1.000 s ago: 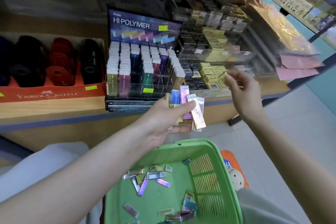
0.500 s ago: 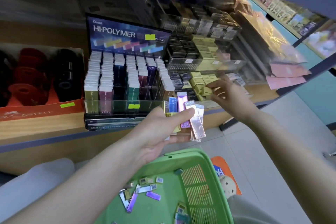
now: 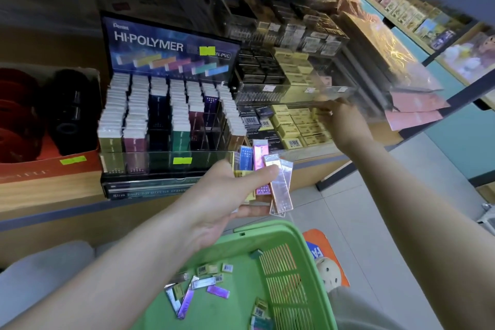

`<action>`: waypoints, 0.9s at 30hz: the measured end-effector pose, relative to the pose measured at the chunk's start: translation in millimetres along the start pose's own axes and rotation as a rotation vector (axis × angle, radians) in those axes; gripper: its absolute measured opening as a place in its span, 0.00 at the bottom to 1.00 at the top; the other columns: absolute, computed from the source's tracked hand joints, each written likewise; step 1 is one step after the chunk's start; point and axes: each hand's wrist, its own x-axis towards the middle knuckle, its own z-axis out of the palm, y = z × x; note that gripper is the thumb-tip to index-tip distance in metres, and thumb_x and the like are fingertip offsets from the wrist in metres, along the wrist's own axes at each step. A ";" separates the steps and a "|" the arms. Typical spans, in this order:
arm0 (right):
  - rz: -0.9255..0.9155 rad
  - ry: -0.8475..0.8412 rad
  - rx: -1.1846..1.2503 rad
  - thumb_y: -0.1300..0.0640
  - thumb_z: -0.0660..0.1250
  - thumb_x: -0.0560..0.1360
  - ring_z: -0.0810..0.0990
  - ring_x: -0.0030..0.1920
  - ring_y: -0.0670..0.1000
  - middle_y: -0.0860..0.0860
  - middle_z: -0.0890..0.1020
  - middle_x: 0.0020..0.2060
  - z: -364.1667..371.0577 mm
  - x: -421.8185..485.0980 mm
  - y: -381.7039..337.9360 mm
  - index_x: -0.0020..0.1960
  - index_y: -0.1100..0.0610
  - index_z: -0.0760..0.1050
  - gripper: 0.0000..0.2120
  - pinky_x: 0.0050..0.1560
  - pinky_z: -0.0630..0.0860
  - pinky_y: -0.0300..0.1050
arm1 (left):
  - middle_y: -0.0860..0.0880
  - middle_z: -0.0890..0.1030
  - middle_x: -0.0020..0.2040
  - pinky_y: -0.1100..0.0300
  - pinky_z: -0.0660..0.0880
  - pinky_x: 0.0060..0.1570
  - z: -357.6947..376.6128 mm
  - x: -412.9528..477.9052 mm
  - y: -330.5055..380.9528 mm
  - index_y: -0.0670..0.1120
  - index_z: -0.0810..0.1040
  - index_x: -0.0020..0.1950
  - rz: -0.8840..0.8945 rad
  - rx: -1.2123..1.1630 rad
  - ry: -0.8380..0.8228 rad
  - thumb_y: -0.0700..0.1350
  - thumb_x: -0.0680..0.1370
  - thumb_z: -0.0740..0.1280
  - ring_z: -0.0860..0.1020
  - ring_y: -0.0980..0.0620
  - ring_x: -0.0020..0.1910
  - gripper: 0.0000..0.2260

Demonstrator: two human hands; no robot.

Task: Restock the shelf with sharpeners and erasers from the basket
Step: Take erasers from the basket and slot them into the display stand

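Erasers (image 3: 270, 177), slim and foil-wrapped, fan from the left hand (image 3: 222, 195), pinched between thumb and fingers just off the front edge of the shelf (image 3: 40, 195), before the HI-POLYMER display (image 3: 171, 120). The right hand (image 3: 348, 126) reaches under the clear lip of the acrylic tray (image 3: 267, 90) beside yellow boxed erasers (image 3: 292, 128); whether its fingers hold anything cannot be told. The green basket (image 3: 267, 230) sits close beneath both arms, loose erasers (image 3: 203, 284) on its floor. Grey tiled floor (image 3: 361, 209) opens rightward.
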 end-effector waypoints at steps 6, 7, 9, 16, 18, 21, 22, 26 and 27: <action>-0.064 -0.002 -0.186 0.72 0.62 0.73 0.78 0.50 0.61 0.57 0.74 0.59 3.4 9.4 3.5 0.66 0.57 0.71 0.24 0.45 0.77 0.54 | 0.42 0.74 0.65 0.58 0.80 0.39 -2.6 2.9 0.3 0.38 0.69 0.67 -0.021 0.014 -0.024 0.53 0.56 0.76 0.81 0.46 0.53 0.43; -0.086 -0.006 -0.205 0.72 0.63 0.73 0.78 0.50 0.61 0.57 0.74 0.58 3.1 9.6 5.4 0.67 0.56 0.71 0.24 0.45 0.77 0.55 | 0.42 0.73 0.66 0.59 0.80 0.39 -2.6 3.1 0.2 0.38 0.69 0.67 -0.021 0.013 -0.025 0.53 0.56 0.76 0.81 0.46 0.53 0.43; -0.133 -0.010 -0.250 0.71 0.64 0.72 0.77 0.52 0.60 0.57 0.74 0.58 3.2 9.3 10.0 0.68 0.55 0.70 0.26 0.45 0.78 0.55 | 0.42 0.73 0.66 0.60 0.80 0.38 -2.1 3.2 0.4 0.38 0.69 0.67 -0.017 0.011 -0.030 0.53 0.55 0.76 0.80 0.46 0.54 0.44; -0.143 0.050 -0.208 0.72 0.64 0.73 0.76 0.55 0.59 0.58 0.79 0.55 5.2 9.6 12.1 0.65 0.55 0.74 0.24 0.46 0.74 0.51 | 0.41 0.71 0.68 0.59 0.80 0.39 -0.2 6.7 -2.5 0.38 0.69 0.67 -0.023 0.016 -0.039 0.54 0.55 0.76 0.79 0.45 0.56 0.44; -0.145 0.064 -0.194 0.70 0.65 0.73 0.77 0.51 0.59 0.58 0.80 0.52 5.2 10.0 11.6 0.61 0.56 0.78 0.19 0.44 0.74 0.50 | 0.42 0.71 0.68 0.59 0.80 0.39 0.6 7.9 -3.3 0.39 0.69 0.68 -0.029 0.017 -0.039 0.54 0.54 0.76 0.80 0.46 0.55 0.45; -0.198 0.092 -0.230 0.65 0.65 0.75 0.75 0.54 0.59 0.57 0.79 0.55 5.0 7.3 9.6 0.57 0.61 0.80 0.11 0.42 0.75 0.50 | 0.42 0.69 0.71 0.56 0.81 0.42 1.3 10.0 -4.1 0.40 0.68 0.69 -0.033 0.031 -0.034 0.56 0.52 0.77 0.81 0.47 0.54 0.49; -0.197 0.097 -0.225 0.63 0.65 0.76 0.76 0.52 0.60 0.57 0.78 0.55 4.2 6.9 8.8 0.56 0.60 0.80 0.11 0.41 0.75 0.50 | 0.42 0.68 0.71 0.54 0.81 0.45 1.6 10.6 -4.2 0.41 0.67 0.69 -0.036 0.037 -0.029 0.56 0.51 0.77 0.82 0.47 0.52 0.50; -0.138 0.094 -0.263 0.57 0.64 0.77 0.78 0.50 0.59 0.54 0.81 0.51 -1.1 8.7 7.6 0.57 0.53 0.80 0.11 0.41 0.74 0.50 | 0.42 0.69 0.71 0.55 0.81 0.44 2.6 9.8 -3.7 0.41 0.67 0.69 -0.037 0.051 -0.012 0.56 0.51 0.76 0.84 0.49 0.47 0.49; -0.116 0.081 -0.277 0.56 0.64 0.78 0.77 0.52 0.58 0.54 0.81 0.51 -2.6 8.0 6.4 0.57 0.52 0.80 0.11 0.43 0.74 0.50 | 0.43 0.70 0.70 0.56 0.81 0.43 2.7 9.3 -3.3 0.41 0.67 0.69 -0.036 0.055 -0.010 0.56 0.51 0.76 0.84 0.49 0.47 0.49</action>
